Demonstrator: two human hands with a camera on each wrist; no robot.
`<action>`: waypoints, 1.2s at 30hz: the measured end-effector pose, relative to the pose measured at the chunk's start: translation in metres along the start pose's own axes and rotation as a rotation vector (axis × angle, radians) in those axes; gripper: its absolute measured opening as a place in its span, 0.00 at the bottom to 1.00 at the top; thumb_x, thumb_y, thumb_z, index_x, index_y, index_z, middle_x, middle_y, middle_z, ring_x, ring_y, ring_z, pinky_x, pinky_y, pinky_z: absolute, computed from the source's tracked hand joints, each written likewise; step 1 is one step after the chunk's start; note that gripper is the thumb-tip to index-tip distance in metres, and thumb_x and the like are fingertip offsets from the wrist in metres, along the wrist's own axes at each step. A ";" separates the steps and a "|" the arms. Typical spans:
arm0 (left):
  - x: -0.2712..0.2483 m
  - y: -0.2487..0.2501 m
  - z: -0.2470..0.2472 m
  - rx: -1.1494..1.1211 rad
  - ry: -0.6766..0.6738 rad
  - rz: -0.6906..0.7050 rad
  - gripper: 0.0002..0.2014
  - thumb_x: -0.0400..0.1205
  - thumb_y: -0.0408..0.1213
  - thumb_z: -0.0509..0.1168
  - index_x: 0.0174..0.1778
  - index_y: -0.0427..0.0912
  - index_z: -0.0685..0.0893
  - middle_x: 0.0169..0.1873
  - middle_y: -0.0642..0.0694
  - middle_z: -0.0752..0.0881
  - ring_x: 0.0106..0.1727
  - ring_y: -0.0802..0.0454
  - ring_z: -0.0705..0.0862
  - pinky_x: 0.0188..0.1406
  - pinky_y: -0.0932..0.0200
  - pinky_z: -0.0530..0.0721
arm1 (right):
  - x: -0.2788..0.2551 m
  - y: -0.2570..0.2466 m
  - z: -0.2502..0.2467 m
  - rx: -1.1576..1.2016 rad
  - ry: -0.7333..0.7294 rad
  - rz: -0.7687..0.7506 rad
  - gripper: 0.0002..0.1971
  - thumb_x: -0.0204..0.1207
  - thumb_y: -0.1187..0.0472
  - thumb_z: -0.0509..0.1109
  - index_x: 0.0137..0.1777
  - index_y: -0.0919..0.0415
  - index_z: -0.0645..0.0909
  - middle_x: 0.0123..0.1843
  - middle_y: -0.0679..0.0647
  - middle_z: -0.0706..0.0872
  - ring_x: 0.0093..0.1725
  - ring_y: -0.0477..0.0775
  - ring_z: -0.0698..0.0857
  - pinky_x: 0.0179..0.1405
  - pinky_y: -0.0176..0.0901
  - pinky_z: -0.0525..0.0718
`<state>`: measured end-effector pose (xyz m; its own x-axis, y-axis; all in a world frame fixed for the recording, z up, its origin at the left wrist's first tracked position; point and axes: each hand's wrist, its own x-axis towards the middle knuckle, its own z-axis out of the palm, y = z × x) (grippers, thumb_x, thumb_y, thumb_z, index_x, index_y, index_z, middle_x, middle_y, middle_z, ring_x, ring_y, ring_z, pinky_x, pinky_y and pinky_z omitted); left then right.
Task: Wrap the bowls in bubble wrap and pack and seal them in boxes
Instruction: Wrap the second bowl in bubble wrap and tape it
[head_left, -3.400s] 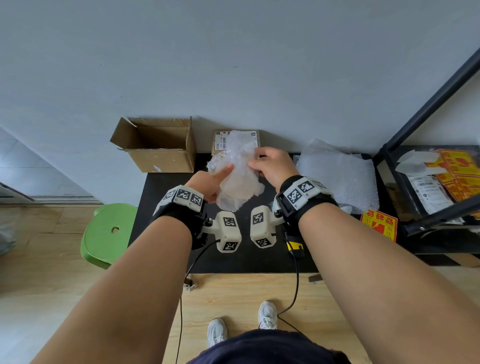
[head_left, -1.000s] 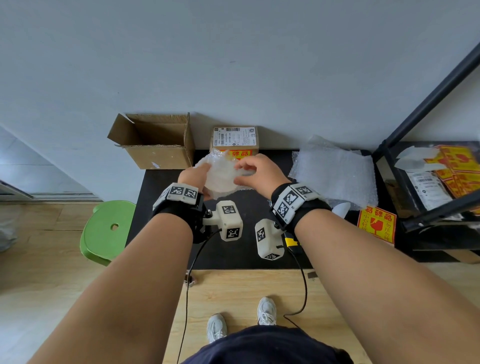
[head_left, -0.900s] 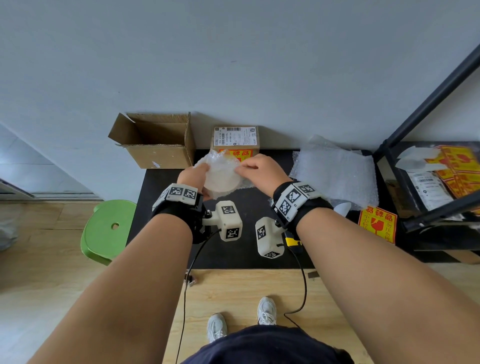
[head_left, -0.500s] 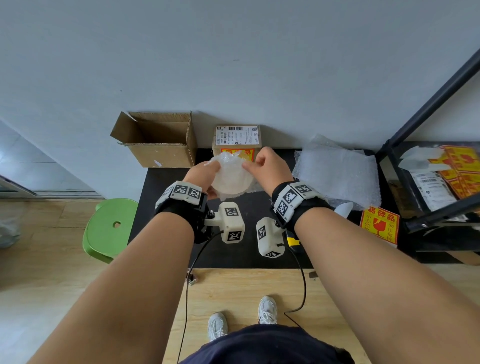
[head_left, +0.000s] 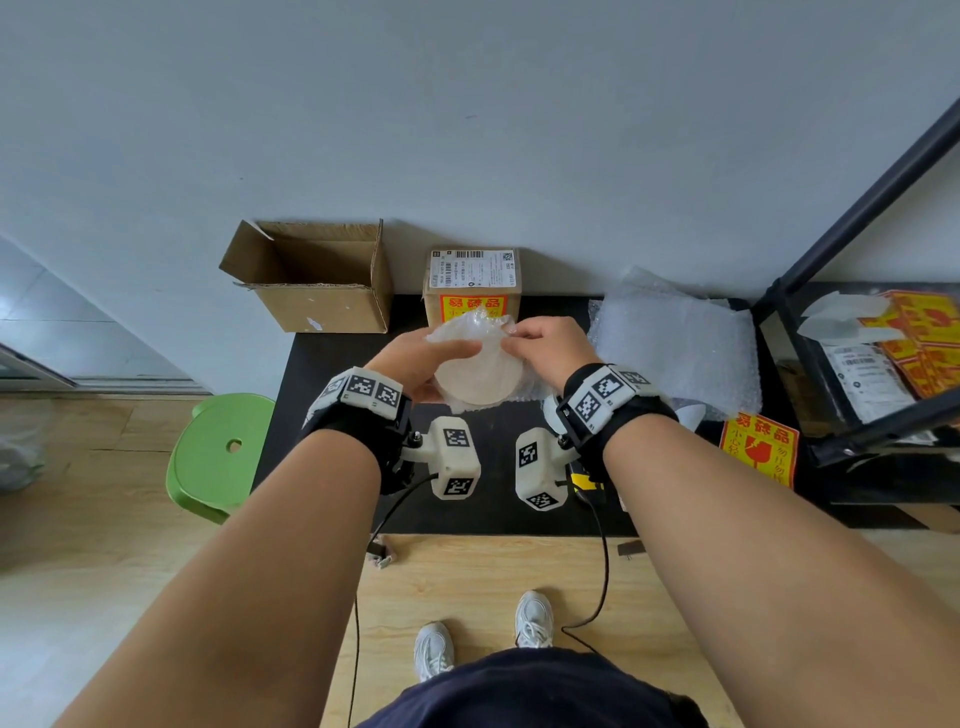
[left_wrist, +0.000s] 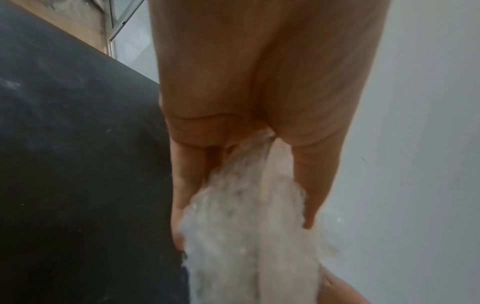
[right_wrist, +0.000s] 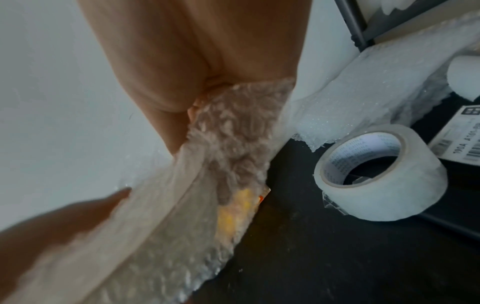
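You're holding the bowl (head_left: 478, 374) above the worktop (head_left: 332, 415), left hand (head_left: 415, 364) and right hand (head_left: 545, 348) both pinching bubble wrap (head_left: 470, 325). Risk: folds springing open w/o tape, bowl slipping.

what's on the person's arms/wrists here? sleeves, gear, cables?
Bare forearms, no sleeves. The left hand and right hand each have a black wrist strap topped by white plates with black square fiducial tags. An off-white camera pod with matching tags hangs under each wrist, trailing a thin black cable.
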<state>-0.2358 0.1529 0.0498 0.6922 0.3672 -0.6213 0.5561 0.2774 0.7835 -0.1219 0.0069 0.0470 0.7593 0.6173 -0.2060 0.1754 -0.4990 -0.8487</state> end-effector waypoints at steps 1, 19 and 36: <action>0.001 -0.001 0.000 -0.002 0.045 0.005 0.24 0.75 0.41 0.76 0.67 0.49 0.82 0.56 0.44 0.89 0.56 0.44 0.89 0.52 0.43 0.89 | 0.000 0.001 0.000 0.012 -0.008 0.004 0.10 0.78 0.61 0.73 0.56 0.62 0.88 0.49 0.52 0.88 0.48 0.47 0.84 0.45 0.32 0.77; 0.012 -0.010 0.033 0.398 0.465 0.334 0.26 0.72 0.38 0.77 0.67 0.45 0.80 0.54 0.51 0.84 0.54 0.52 0.82 0.53 0.58 0.78 | 0.021 0.003 -0.004 0.177 -0.249 0.483 0.31 0.84 0.36 0.49 0.56 0.65 0.78 0.43 0.61 0.92 0.39 0.58 0.91 0.26 0.38 0.73; 0.021 -0.053 0.017 0.724 0.395 0.417 0.35 0.71 0.26 0.75 0.74 0.50 0.74 0.67 0.46 0.74 0.67 0.46 0.75 0.61 0.58 0.74 | 0.032 0.018 0.037 0.621 -0.177 0.722 0.19 0.83 0.59 0.63 0.72 0.65 0.75 0.55 0.57 0.84 0.48 0.53 0.86 0.47 0.45 0.86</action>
<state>-0.2432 0.1311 -0.0045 0.7681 0.6256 -0.1367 0.5409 -0.5196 0.6614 -0.1177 0.0402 0.0072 0.4400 0.3962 -0.8059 -0.6970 -0.4151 -0.5847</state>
